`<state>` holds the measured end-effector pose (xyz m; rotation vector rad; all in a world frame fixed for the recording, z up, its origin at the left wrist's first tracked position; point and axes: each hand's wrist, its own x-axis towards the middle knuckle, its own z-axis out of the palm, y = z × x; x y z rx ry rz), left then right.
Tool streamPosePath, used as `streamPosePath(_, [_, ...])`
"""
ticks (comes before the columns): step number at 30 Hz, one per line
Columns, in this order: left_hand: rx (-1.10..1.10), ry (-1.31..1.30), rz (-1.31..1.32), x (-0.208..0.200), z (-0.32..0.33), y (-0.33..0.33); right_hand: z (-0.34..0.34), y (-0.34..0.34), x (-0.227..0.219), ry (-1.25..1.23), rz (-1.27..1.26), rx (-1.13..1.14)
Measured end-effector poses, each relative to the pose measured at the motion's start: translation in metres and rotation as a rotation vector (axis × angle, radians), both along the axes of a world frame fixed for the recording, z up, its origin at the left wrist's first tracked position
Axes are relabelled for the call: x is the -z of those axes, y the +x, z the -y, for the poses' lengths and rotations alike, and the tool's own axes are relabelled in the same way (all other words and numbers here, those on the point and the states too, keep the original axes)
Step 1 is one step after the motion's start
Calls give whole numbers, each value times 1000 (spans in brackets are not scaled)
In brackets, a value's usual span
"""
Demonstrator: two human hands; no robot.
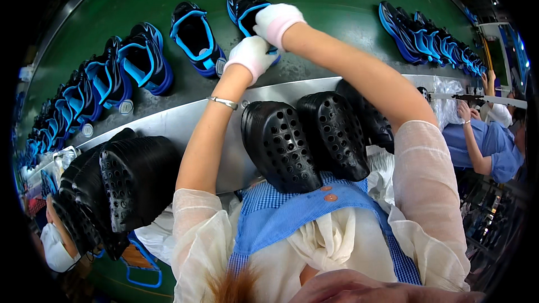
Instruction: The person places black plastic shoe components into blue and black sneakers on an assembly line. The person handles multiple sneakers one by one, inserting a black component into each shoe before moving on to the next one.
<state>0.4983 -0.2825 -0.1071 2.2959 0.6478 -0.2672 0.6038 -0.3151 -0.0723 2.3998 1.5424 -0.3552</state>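
Both my hands wear white gloves and are at one black sneaker with bright blue trim, on the green belt in front of me. My left hand is closed round its heel end. Over the shoe's collar my right hand is curled, with its fingertips partly hidden at the opening. Just left of it stands a matching sneaker, its opening facing up and a round pale tag by its heel. Near my body are stacks of black perforated plastic shoe inserts.
Rows of like sneakers line the belt at left and right. A metal ledge runs along its near edge. More black inserts are stacked at left. A co-worker in blue sits at right; another person's arm shows lower left.
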Motion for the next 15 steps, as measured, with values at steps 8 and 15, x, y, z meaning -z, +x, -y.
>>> streamPosePath(8, [11,-168,-189,-7,-12,9,-19,-8,0,44,-6,-26])
streamPosePath(15, [59,-113,-164,-7,-5,9,-26,-9,-11,0,-13,-64])
